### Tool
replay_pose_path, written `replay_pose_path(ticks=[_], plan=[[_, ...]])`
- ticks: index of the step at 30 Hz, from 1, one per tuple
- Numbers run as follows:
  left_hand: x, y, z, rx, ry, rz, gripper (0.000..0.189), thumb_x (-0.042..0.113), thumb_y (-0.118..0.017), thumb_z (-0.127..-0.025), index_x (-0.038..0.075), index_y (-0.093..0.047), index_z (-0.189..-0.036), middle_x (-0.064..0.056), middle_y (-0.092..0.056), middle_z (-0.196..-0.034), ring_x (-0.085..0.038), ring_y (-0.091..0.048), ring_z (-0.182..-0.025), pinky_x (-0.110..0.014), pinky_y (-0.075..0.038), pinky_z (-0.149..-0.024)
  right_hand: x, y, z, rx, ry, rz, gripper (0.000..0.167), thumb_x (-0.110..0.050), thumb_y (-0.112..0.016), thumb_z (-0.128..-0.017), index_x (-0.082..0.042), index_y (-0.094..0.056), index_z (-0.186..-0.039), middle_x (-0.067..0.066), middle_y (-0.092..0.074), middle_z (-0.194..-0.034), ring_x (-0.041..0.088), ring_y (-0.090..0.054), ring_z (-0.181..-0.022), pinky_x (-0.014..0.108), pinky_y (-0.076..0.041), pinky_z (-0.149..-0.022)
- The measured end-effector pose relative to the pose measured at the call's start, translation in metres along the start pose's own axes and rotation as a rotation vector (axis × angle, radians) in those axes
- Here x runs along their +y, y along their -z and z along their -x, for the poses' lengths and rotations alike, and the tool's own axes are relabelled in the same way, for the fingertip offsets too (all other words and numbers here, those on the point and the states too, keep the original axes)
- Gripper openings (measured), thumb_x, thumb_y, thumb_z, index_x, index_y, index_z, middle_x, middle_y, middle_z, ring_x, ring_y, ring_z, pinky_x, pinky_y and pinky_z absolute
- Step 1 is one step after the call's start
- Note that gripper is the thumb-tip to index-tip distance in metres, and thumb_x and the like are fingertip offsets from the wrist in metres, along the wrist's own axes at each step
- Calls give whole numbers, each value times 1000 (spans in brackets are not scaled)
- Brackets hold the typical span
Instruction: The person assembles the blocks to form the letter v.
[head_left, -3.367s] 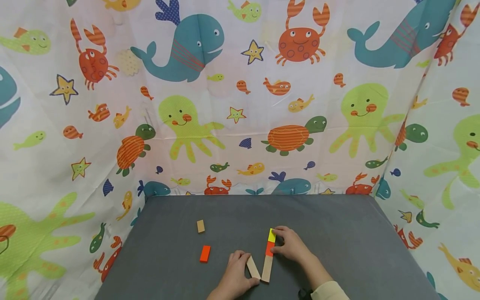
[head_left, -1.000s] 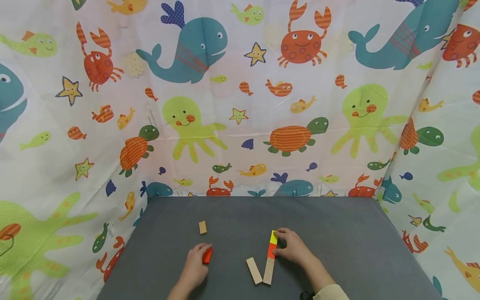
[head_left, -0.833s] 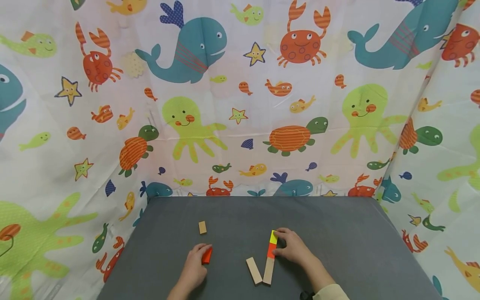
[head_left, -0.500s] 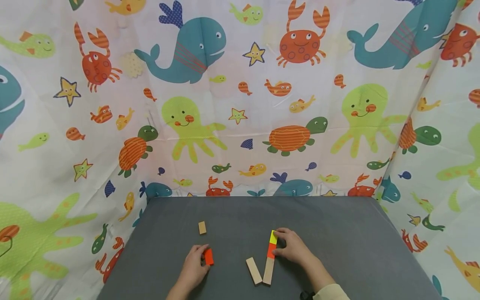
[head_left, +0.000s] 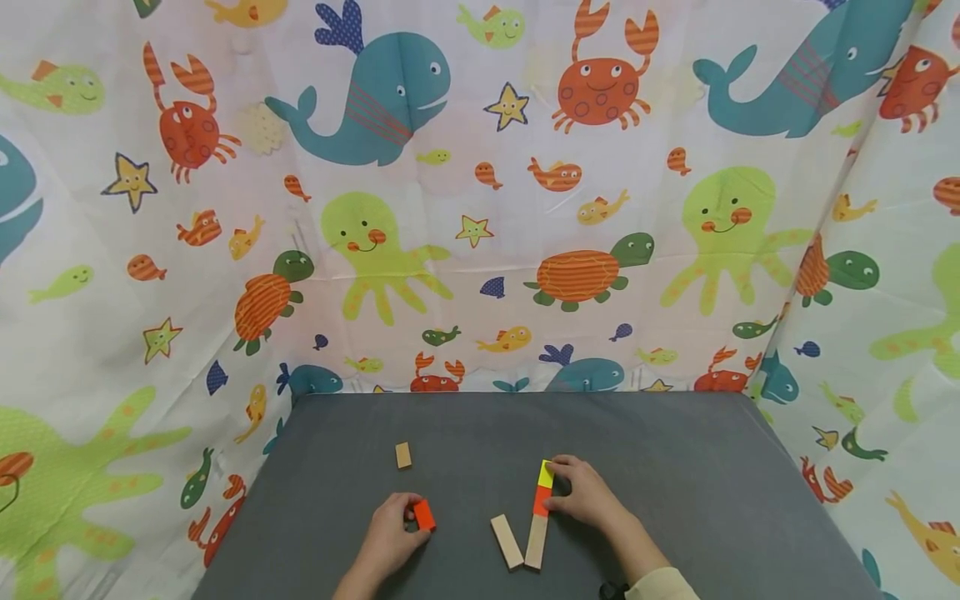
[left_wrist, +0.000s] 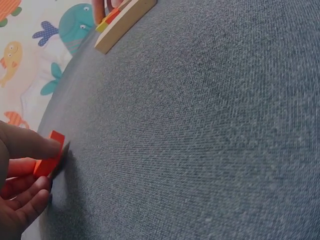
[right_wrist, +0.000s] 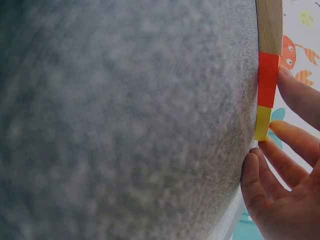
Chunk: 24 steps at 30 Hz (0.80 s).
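In the head view my left hand (head_left: 386,537) pinches a red-orange wooden block (head_left: 425,516) between thumb and fingers. The left wrist view has the thumb on one side of it and fingers on the other. My right hand (head_left: 588,493) rests at a straight row: a yellow block (head_left: 546,473) at the far end, a red block (head_left: 542,501), then a long plain wooden block (head_left: 536,543). In the right wrist view the thumb touches the red block and fingertips touch the yellow one. A second plain block (head_left: 507,542) leans in toward the row's near end.
A small plain wooden block (head_left: 403,455) lies farther back, beyond the left hand. Everything lies on a grey cloth-covered table (head_left: 660,442). A curtain with sea animals (head_left: 480,200) hangs behind and at both sides.
My left hand has left the slanted plain block and taken hold of the loose red block. It has turned this block and shifted it slightly right. My right hand stays at the row.
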<state>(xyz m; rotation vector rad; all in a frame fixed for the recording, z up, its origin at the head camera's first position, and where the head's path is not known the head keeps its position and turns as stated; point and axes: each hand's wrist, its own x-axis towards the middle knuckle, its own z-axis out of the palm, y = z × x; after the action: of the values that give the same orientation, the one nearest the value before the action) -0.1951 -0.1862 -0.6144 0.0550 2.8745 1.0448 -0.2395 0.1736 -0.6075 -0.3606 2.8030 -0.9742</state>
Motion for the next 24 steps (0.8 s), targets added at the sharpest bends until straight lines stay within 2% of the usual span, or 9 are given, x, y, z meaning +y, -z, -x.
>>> replay_pose_path(ticks=[4, 10, 24], plan=[[2, 0, 1, 37, -20, 8, 50, 14, -87, -75, 2, -68, -120, -3, -59, -102, -15, -51, -84, -32, -44, -71, 0, 0, 0, 0, 0, 7, 66, -30, -88, -79, -7, -64, -136, 16, -55, -142, 41, -50, -131, 61, -41, -106], [6, 1, 0, 100, -13, 16, 50, 14, -88, -75, 5, -69, -121, -5, -60, -109, -14, -55, -89, -36, -50, -77, -1, -1, 1, 15, 25, -12, 66, -28, -88, -78, -5, -64, -134, 17, -56, -140, 43, -51, -129, 62, -42, -105], [16, 2, 0, 97, 5, 57, 48, 18, -88, -76, 9, -69, -119, -4, -59, -111, -17, -55, -93, -40, -50, -80, 0, -1, 1, 5, 33, -11, 65, -27, -88, -78, -5, -64, -135, 17, -55, -140, 41, -52, -129, 61, -42, -106]])
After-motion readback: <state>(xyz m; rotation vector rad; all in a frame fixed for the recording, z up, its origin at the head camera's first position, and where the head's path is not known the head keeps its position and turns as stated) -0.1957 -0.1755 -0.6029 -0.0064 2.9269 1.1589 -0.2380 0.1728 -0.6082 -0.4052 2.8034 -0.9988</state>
